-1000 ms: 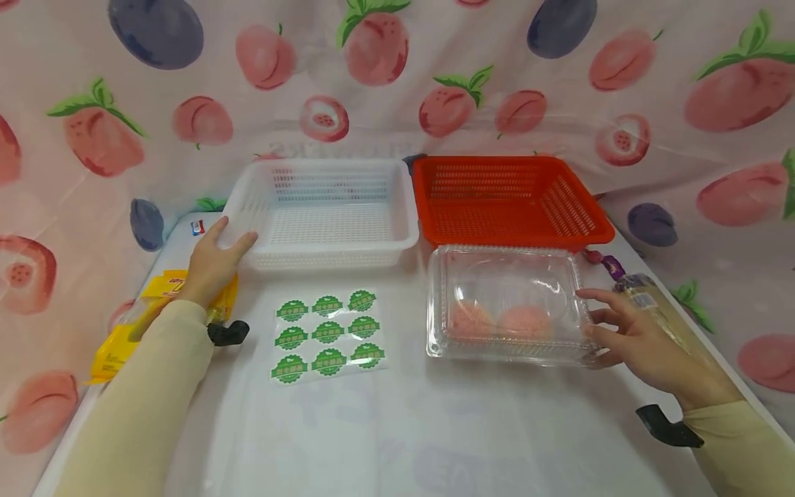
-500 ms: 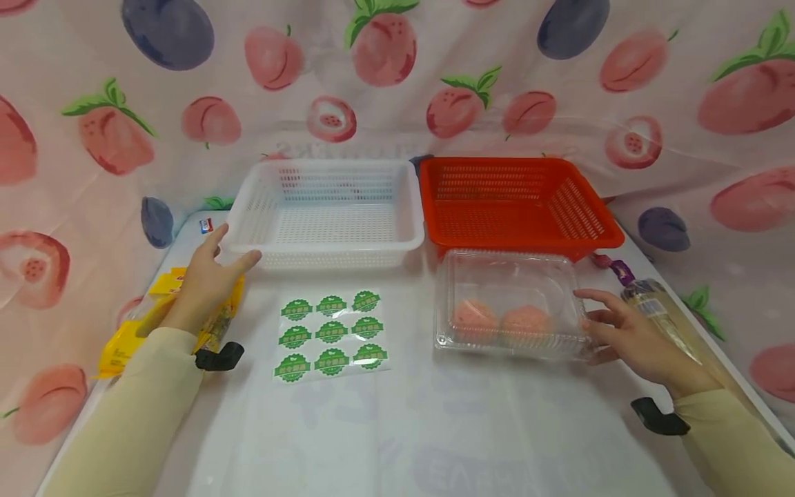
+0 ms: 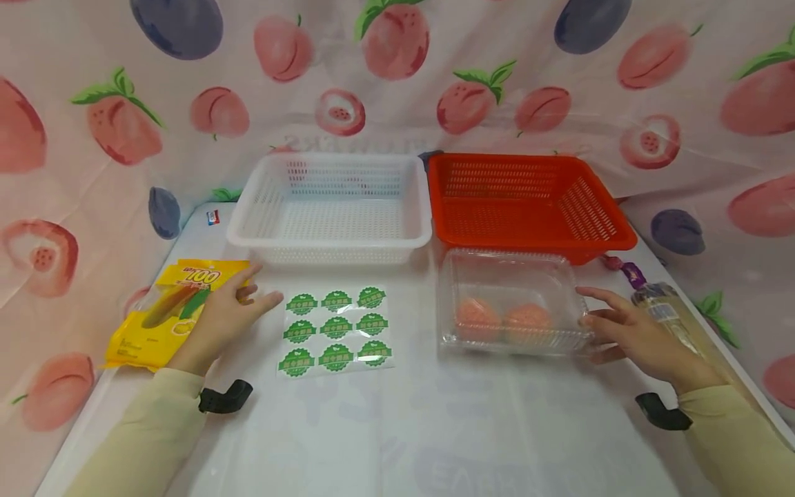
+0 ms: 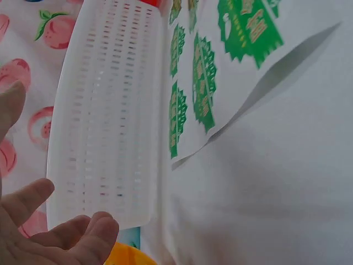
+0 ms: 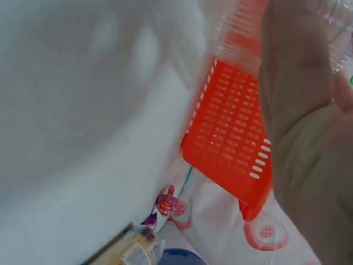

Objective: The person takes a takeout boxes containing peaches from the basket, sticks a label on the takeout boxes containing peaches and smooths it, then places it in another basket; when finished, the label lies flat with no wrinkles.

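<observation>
My left hand (image 3: pixel 230 310) hovers over the right side of a yellow candy bag (image 3: pixel 149 342), its fingers loose and holding nothing. To its right lies a sheet of round green stickers (image 3: pixel 336 328). In the left wrist view, the thumb and fingers are spread beside the white basket (image 4: pixel 110 121). A clear plastic clamshell box (image 3: pixel 512 276), lid down, sits in front of the red basket (image 3: pixel 497 224). Inside are two round orange-pink things (image 3: pixel 477 319). My right hand (image 3: pixel 640 338) has its relaxed fingertips at the box's right edge; the lower fingers are partly hidden.
Both baskets stand side by side at the back, against a fruit-print cloth. Small wrapped sweets (image 3: pixel 633 275) and a clear bag with a label (image 3: pixel 667 310) lie along the right edge. A tiny red-and-blue packet (image 3: pixel 213 217) lies at the back left.
My left hand has drawn back from the white basket's left corner toward me and right, uncovering more of the yellow bag. The box has settled lower and flatter, my right hand staying at its edge.
</observation>
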`<state>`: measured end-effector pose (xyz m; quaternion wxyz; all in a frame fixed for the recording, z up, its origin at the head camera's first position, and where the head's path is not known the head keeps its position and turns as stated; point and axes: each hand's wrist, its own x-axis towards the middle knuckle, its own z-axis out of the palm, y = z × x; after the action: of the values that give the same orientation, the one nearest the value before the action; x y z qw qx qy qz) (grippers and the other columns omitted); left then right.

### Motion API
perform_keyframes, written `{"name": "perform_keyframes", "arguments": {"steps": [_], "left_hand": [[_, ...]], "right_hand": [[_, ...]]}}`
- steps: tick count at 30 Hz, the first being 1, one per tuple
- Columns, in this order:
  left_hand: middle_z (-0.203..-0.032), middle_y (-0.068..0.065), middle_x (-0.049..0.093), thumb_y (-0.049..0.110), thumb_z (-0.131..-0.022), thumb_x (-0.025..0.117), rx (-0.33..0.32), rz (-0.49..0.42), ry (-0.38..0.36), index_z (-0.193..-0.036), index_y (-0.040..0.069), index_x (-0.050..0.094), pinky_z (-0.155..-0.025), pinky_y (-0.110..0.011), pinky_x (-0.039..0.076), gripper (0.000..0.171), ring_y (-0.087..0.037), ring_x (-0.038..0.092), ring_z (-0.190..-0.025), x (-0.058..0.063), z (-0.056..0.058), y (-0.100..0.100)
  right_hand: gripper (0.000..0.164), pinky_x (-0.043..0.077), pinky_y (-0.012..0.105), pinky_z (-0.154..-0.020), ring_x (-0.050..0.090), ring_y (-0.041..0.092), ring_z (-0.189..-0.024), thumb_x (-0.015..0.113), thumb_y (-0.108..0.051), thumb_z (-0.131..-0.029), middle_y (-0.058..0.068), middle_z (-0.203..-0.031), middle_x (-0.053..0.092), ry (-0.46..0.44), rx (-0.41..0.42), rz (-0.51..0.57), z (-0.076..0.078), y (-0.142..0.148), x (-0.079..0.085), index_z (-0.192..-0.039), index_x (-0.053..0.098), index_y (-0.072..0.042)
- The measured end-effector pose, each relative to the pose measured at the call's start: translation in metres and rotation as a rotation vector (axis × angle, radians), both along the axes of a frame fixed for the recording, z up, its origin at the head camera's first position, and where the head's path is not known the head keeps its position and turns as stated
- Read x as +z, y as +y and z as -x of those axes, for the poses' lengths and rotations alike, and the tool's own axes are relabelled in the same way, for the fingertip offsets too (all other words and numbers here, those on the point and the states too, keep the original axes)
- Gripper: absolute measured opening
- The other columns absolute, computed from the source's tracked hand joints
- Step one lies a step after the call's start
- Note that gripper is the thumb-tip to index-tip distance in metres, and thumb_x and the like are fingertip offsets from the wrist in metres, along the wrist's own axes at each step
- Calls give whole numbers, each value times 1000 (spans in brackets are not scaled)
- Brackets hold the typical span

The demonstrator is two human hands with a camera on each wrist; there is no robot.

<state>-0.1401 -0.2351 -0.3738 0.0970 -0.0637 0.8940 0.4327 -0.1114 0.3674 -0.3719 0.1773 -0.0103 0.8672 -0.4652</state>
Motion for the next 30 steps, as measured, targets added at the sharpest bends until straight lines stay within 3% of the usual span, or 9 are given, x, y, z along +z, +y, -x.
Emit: {"name": "perform_keyframes", "arguments": {"steps": [4,8,12,14,16,19,21,25,30], "left_hand": [[-158,-26,28,55,-90,69,-55,-19,-64,-162,18,19,-108,-61,35,95,-45,31,-142,-8,-1,6],[-160,-26,23,52,-91,69,-101,-6,-102,-161,15,21,-109,-59,34,93,-45,29,-143,-13,-2,9],[-160,-26,22,53,-90,69,-125,20,-120,-160,12,22,-110,-57,34,94,-44,29,-143,-16,-3,10],[-160,-26,24,53,-90,69,-131,35,-120,-160,10,23,-110,-57,33,94,-44,30,-143,-17,-4,11],[-159,-25,26,53,-90,69,-135,43,-118,-160,10,23,-110,-57,33,94,-43,31,-143,-17,-4,11],[-159,-25,27,53,-91,69,-137,44,-119,-160,10,23,-111,-57,33,93,-43,31,-143,-17,-4,10],[-159,-25,27,53,-91,69,-136,41,-124,-160,11,23,-110,-57,34,93,-42,31,-143,-17,-4,10],[-159,-25,26,52,-90,69,-135,35,-132,-160,11,24,-109,-57,34,92,-43,32,-143,-17,-5,11],[-158,-26,28,52,-90,70,-145,17,-118,-159,12,25,-109,-57,35,91,-42,34,-142,-21,-5,12]], "right_hand": [[67,59,45,-80,58,43,-113,48,-37,-106,36,-149,33,-15,14,-35,3,2,1,-161,17,-15],[67,53,58,-89,51,51,-121,47,-39,-107,35,-151,32,30,52,-107,5,1,7,-161,17,-13],[66,43,69,-91,39,57,-129,48,-39,-106,34,-150,35,174,13,-228,2,-12,21,-159,24,-7],[64,48,54,-97,39,53,-131,53,-34,-105,31,-150,38,295,-18,-248,-3,-26,30,-157,30,-6],[59,49,32,-98,43,36,-135,60,-24,-102,28,-149,42,431,-14,-200,-7,-46,37,-153,38,-5],[58,39,6,-91,47,12,-131,68,-12,-97,21,-147,47,565,62,-103,-12,-79,44,-150,46,-6],[57,39,7,-92,50,10,-129,69,-9,-95,20,-146,49,574,117,-41,-14,-101,46,-148,48,-5],[56,46,23,-97,55,34,-126,70,-4,-93,20,-142,53,567,227,70,-17,-145,45,-145,50,0],[54,49,40,-99,56,31,-126,73,-4,-91,12,-144,53,529,390,181,-27,-195,27,-141,54,-1]]}}
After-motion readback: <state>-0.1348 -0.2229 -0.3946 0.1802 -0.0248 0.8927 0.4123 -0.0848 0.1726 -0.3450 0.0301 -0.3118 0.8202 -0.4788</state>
